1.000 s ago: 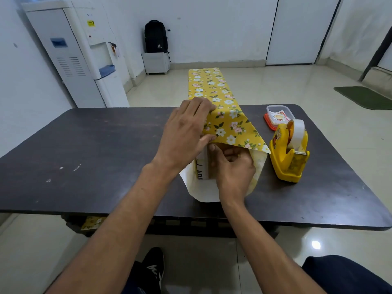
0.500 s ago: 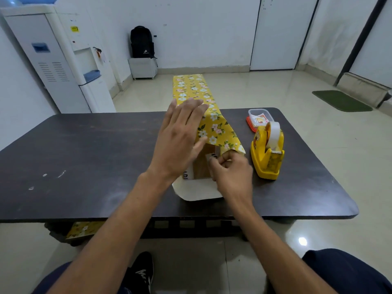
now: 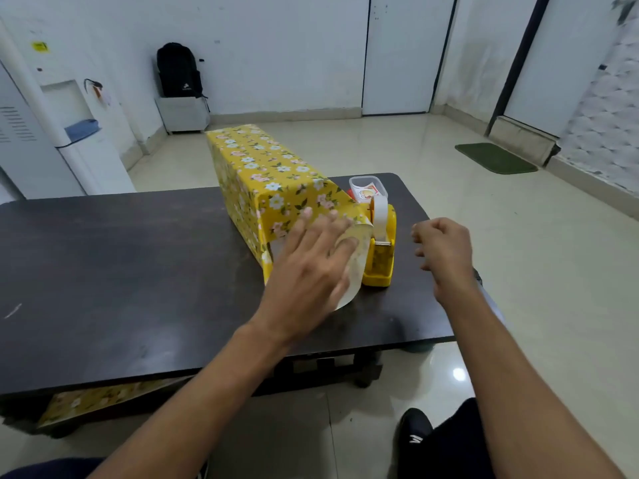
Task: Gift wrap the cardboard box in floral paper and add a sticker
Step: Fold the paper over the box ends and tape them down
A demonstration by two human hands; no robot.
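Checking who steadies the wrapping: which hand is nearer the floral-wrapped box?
Left. The left hand touches the floral-wrapped box at its near end; the right hand hangs apart, beyond the tape dispenser.

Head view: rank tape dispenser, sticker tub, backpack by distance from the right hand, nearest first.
1. Tape dispenser, on the table just left of the right hand.
2. Sticker tub, behind the dispenser near the table's far edge.
3. Backpack, against the far wall, left.

no legible text, nothing readable anywhere
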